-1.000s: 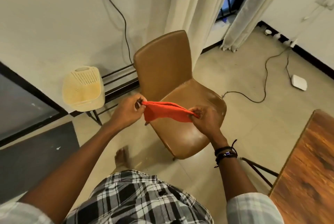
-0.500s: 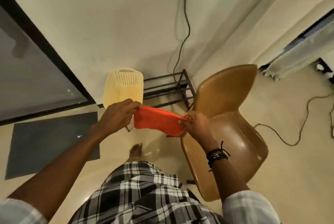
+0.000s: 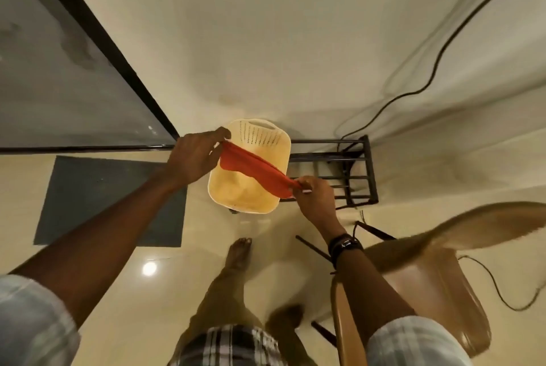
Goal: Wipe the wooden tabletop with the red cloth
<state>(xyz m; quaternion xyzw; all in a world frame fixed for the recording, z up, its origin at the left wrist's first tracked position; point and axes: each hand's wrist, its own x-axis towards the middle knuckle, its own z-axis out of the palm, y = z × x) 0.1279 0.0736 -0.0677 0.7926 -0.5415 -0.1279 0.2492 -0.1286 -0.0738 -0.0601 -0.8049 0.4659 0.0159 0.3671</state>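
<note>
The red cloth [image 3: 257,169] is stretched between both hands, hanging over a cream plastic basket [image 3: 245,191]. My left hand [image 3: 195,158] pinches its upper left end near the basket's rim. My right hand [image 3: 314,195] pinches the lower right end. The wooden tabletop is out of view.
The basket stands on a black metal rack [image 3: 354,170] against the wall. A brown chair [image 3: 437,271] is at the lower right, close to my right arm. A grey mat [image 3: 97,197] lies on the floor to the left, and a black cable [image 3: 437,61] runs down the wall.
The view has swung left, away from the table and chair. Both hands have carried the stretched cloth over the cream basket. The chair now sits at the lower right.
</note>
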